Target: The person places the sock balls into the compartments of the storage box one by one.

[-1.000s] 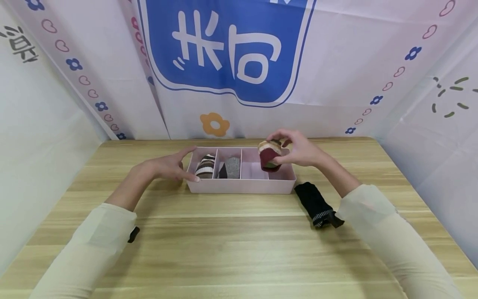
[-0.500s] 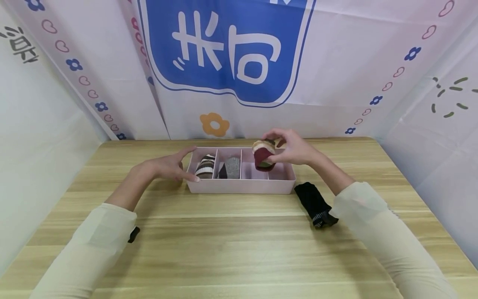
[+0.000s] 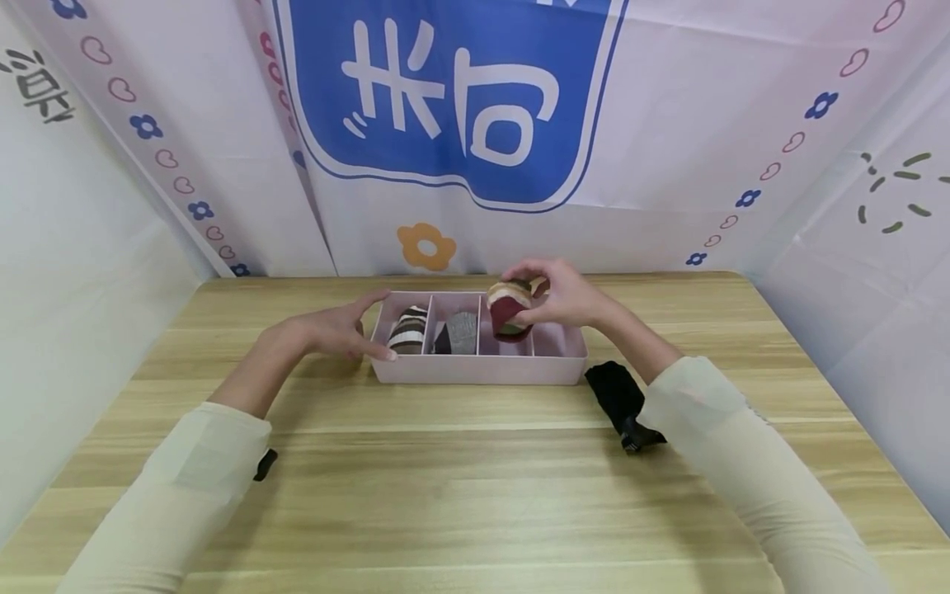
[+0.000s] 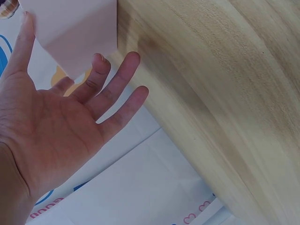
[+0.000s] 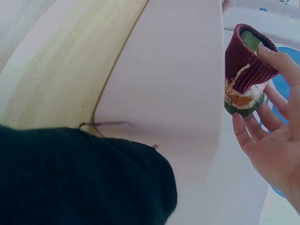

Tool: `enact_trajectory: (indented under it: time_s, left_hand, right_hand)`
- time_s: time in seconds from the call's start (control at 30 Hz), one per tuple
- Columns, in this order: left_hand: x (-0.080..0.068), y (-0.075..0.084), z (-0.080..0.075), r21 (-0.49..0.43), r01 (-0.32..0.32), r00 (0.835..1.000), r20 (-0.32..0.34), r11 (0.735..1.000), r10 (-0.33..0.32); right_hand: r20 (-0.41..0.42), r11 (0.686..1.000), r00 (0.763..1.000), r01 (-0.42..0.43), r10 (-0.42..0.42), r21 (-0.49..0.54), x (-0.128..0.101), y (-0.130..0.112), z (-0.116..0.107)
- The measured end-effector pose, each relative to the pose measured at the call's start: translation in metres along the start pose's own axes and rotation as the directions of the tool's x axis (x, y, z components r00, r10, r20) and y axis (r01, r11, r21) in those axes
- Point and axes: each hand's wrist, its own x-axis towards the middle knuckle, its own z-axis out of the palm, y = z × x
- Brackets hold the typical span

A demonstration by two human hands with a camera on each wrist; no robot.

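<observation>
A pink divided storage box (image 3: 475, 370) stands toward the back of the table. My right hand (image 3: 562, 295) pinches a rolled sock (image 3: 509, 312) over its third compartment from the left. In the right wrist view the sock (image 5: 241, 68) shows a ribbed burgundy cuff with cream, orange and green parts; the thumb presses into the cuff and fingers support the underside. My left hand (image 3: 330, 332) spans the box's left end, thumb at the front rim and index finger at the back corner. Its other fingers are loosely spread beside the box wall (image 4: 75, 28) in the left wrist view.
A brown-and-white striped sock (image 3: 409, 332) sits in the leftmost compartment, a grey and black one (image 3: 462, 332) beside it. A black rolled sock (image 3: 614, 394) lies right of the box, partly behind my right sleeve. A small black object (image 3: 265, 465) shows by my left sleeve.
My right hand has moved left with the rolled sock, from near the divider to over the third compartment. My left hand stays at the box's left end.
</observation>
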Motion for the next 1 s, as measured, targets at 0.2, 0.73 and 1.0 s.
enact_trajectory:
  time_s: [0.2, 0.73, 1.0]
  left_hand:
    - [-0.001, 0.003, 0.0, 0.002, 0.0, 1.0, -0.005, 1.0, 0.0]
    - [0.0, 0.0, 0.0, 0.007, 0.012, 1.0, -0.005, 1.0, -0.012]
    - [-0.001, 0.0, 0.0, 0.007, 0.007, 1.0, -0.008, 1.0, -0.007]
  right_hand:
    - [0.005, 0.999, 0.999, -0.049, 0.049, -0.011, 0.003, 0.004, 0.006]
    - [0.069, 0.983, 0.994, -0.069, 0.081, -0.169, 0.006, 0.015, 0.022]
    - [0.163, 0.973, 0.986, 0.012, 0.026, -0.23, 0.007, 0.019, 0.03]
